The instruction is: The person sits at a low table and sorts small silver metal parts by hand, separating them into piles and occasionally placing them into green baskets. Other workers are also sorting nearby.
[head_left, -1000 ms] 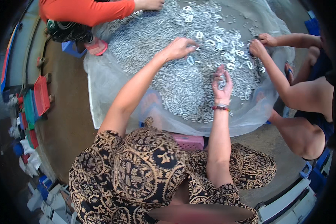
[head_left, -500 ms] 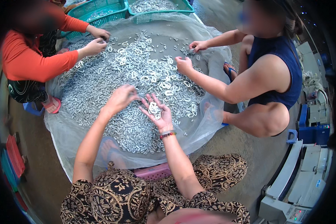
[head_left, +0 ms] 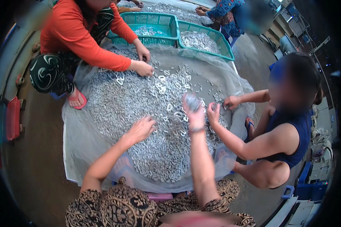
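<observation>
A broad heap of small grey metal pieces [head_left: 151, 162] lies on a translucent sheet [head_left: 79, 136], with paler oval open links [head_left: 162, 90] scattered among them. My left hand [head_left: 141, 129] rests over the middle of the heap, fingers stretched loosely and touching the pieces, with nothing visibly held. Farther out and to the right, my right hand [head_left: 195, 115] is raised above the heap, palm up and smeared by motion. In its palm and fingers sits a blurred grey-white cluster of metal links [head_left: 192, 101]; single links cannot be made out.
At the left, a co-worker in an orange sleeve [head_left: 98, 53] has both hands in the heap. Another in a dark blue top [head_left: 288, 132] works at its right edge. Green baskets [head_left: 178, 32] stand at the far side. Beyond them another person handles more metal pieces.
My right hand has moved away from me and right, carrying the links. My left hand has dropped onto the heap. The view has shifted, showing more of the far side.
</observation>
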{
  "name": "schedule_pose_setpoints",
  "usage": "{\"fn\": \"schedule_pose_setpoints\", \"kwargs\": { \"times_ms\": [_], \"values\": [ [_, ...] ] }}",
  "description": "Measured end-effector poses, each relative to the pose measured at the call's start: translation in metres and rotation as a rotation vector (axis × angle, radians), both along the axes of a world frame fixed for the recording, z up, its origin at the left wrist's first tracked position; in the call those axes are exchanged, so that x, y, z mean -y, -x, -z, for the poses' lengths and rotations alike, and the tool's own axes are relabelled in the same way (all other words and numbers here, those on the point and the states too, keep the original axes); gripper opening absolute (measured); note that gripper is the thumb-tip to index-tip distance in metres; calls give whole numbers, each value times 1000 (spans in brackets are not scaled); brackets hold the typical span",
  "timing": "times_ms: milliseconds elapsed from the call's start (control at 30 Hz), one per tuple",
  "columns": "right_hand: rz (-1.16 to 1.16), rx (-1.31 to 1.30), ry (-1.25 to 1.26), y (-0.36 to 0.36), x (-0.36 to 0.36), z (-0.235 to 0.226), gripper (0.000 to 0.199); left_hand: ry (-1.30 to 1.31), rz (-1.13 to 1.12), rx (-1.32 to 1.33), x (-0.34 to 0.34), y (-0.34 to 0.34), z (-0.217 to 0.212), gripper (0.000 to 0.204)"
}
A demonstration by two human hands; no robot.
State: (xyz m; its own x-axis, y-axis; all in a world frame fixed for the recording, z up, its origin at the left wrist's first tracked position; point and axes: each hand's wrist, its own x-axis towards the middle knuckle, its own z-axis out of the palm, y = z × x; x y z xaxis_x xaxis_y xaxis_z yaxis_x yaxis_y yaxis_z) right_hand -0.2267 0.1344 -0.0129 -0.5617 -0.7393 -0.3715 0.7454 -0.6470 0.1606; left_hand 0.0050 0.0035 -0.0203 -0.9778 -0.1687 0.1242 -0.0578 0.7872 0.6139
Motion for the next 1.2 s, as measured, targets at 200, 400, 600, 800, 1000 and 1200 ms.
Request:
{"fn": "schedule_pose_setpoints", "kwargs": {
  "times_ms": [200, 400, 600, 800, 1000, 1200],
  "values": [
    [155, -651, -210, 139, 85, -156, 71, 10, 6, 46, 0, -29, 60, 30],
    [-236, -914, -736, 70, 37, -52, 64, 409, 113, 49, -17, -18, 116, 38],
    [-344, -2309, -1648, 27, -24, 68, 74, 335, 140, -4, -15, 8, 107, 25],
    [-672, -2248, -2037, -79, -58, 84, 91, 345, 88, 169, -30, 11, 95, 26],
    [-711, -2313, -2081, -134, -71, 78, 68, 5, 6, 76, -9, 14, 91, 18],
    [-541, -2217, -2033, -195, -84, 98, 37, -11, -20, -162, -1, 46, 76, 16]
  ]
}}
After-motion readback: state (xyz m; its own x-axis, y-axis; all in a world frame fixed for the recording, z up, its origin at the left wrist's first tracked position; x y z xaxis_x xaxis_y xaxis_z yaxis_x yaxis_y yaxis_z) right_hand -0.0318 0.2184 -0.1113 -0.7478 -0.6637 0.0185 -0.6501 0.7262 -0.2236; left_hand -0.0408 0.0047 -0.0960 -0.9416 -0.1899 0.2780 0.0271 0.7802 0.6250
